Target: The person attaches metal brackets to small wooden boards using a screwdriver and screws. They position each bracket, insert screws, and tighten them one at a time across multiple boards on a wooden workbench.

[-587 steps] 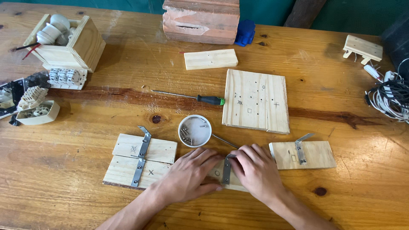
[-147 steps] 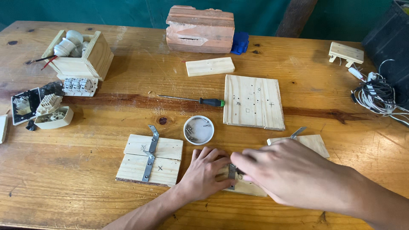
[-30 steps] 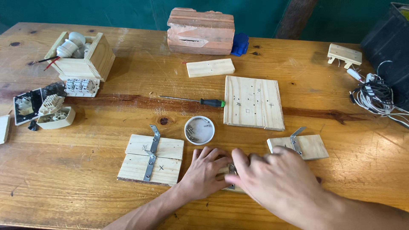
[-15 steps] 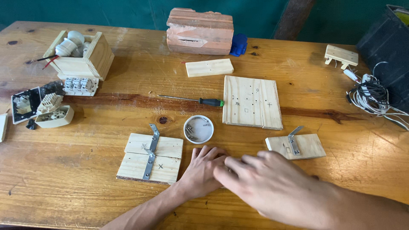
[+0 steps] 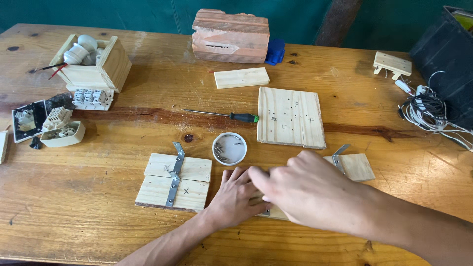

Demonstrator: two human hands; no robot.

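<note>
Two hands point(image 5: 276, 197) over a wood piece point(image 5: 276, 213), screw dish point(image 5: 229, 148) just beyond.

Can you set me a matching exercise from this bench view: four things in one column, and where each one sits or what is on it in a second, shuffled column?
Things:
1. screwdriver
2. white dish
3. brick
4. two-slat board

Places or states:
A. at the far edge of the table, beside a blue thing
B. left of the left hand, a metal strip lying across it
C. holds small screws, just in front of the hands
D. lying flat, its green handle next to the square drilled board

Pairs: 1-D, 2-C, 3-A, 4-B
</note>
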